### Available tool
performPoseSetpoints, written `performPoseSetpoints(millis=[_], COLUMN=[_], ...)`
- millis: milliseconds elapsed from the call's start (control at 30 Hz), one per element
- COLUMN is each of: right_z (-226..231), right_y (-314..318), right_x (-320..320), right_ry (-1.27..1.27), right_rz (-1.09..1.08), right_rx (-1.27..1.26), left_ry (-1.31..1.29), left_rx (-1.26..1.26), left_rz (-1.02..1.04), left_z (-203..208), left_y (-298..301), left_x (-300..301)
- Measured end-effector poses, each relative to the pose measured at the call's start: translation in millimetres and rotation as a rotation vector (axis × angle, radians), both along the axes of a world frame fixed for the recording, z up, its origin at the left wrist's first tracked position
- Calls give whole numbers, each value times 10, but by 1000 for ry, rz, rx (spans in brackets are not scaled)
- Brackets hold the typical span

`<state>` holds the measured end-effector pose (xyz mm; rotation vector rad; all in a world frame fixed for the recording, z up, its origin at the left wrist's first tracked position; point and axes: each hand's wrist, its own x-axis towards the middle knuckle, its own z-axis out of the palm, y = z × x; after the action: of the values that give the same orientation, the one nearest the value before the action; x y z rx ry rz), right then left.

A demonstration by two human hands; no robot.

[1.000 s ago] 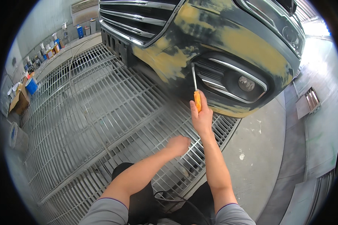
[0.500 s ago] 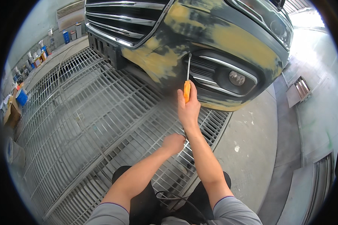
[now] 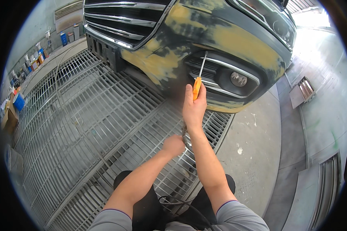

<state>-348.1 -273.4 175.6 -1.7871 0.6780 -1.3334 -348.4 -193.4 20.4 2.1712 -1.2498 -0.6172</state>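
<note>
My right hand (image 3: 194, 109) is closed around the orange handle of an air blow gun (image 3: 197, 87). The gun's long thin metal nozzle points up and away, its tip in front of the upper left part of the fog light surround (image 3: 210, 71). Whether the tip touches the trim, I cannot tell. Lower and to the left, my left hand (image 3: 173, 146) is closed on a dark hose (image 3: 184, 135) that hangs below my right hand. Around the surround, the car bumper (image 3: 243, 40) is dark grey with yellowish sanded filler patches.
Slatted metal grating (image 3: 104, 119) covers the floor to the left, with concrete (image 3: 246, 150) to the right. A chrome-barred grille (image 3: 123, 19) and a headlight (image 3: 279, 27) sit above. Cans and bottles (image 3: 36, 63) line the left wall. A black cable (image 3: 189, 204) loops between my legs.
The blow gun has swung right, its tip passing from the left edge of the surround to its upper trim. My left hand stays low, closed on the hose; the view has shifted slightly.
</note>
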Motion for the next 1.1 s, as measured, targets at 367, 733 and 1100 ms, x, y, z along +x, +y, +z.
performPoseSetpoints(millis=[367, 733, 1100], right_z=[-23, 11, 11], right_y=[-215, -267, -790], right_x=[-31, -121, -393], right_ry=[-160, -146, -321], right_rz=[-95, -63, -139], right_rx=[38, 70, 139], left_ry=[110, 7, -149], left_rx=[-89, -78, -137], left_rz=[88, 77, 34], left_z=[21, 14, -105], left_y=[34, 24, -12], left_x=[-10, -11, 3])
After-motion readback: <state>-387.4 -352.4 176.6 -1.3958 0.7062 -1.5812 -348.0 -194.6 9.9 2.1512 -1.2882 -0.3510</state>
